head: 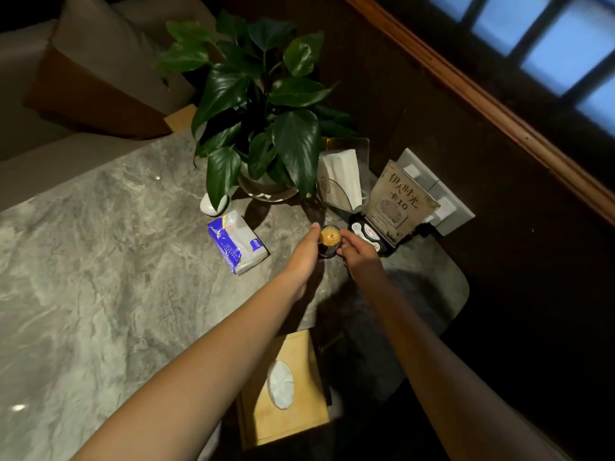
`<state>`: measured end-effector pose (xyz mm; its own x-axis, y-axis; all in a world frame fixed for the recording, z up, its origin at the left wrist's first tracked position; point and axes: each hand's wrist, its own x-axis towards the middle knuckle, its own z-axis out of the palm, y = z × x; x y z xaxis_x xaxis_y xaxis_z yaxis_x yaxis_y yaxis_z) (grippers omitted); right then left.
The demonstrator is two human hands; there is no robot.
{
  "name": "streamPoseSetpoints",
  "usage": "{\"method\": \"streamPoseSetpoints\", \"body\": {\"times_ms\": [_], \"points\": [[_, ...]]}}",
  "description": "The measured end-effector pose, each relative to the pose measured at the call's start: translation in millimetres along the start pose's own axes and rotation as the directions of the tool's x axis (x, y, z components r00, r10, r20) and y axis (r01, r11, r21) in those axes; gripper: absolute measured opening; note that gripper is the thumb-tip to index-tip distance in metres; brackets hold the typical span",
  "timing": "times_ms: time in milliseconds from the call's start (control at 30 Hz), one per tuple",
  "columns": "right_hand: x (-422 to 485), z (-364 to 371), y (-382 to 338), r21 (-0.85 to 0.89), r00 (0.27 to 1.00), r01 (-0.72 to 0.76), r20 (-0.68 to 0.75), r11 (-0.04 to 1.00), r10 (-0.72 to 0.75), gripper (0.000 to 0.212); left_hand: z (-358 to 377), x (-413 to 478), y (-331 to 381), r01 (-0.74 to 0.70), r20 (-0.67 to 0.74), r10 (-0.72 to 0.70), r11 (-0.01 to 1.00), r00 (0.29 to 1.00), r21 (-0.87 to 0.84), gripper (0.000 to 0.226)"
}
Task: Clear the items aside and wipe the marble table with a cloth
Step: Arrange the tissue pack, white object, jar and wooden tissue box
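A dark toothpick holder [329,239] full of yellow toothpicks stands on the grey marble table [100,261]. My left hand [304,251] is against its left side and my right hand [357,247] against its right, both cupping it. A blue and white tissue pack [236,242] lies just left of my left hand. A wooden tissue box [286,387] sits at the near edge under my arms. No cloth is in view.
A potted plant [263,121] in a glass bowl stands behind the holder, a white pebble-like object [213,204] at its left. A clear napkin holder [342,178], a table sign [399,201] on a black call-button base, and wall sockets [439,197] crowd the far right corner. Sofa cushions lie beyond.
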<state>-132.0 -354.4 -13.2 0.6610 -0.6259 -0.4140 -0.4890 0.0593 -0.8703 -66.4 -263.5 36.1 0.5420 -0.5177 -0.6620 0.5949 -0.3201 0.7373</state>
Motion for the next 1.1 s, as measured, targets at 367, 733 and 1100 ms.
{"method": "streamPoseSetpoints", "body": {"times_ms": [367,733,1100], "points": [[-56,5,38,-0.238,0.992,0.031,0.123,0.971,-0.001,0.022,-73,-40,-33,-0.11,-0.009,0.132,0.854,0.991,0.508,0.053],[-118,16,55,-0.232,0.879,-0.067,0.446,0.97,0.167,0.029,-140,-148,-122,0.223,-0.117,-0.2,0.945,0.973,0.24,0.033],[-121,33,30,-0.229,0.911,-0.092,0.374,0.969,0.175,0.034,-105,-136,-136,0.191,-0.076,-0.204,0.97,0.976,-0.153,0.053]]}}
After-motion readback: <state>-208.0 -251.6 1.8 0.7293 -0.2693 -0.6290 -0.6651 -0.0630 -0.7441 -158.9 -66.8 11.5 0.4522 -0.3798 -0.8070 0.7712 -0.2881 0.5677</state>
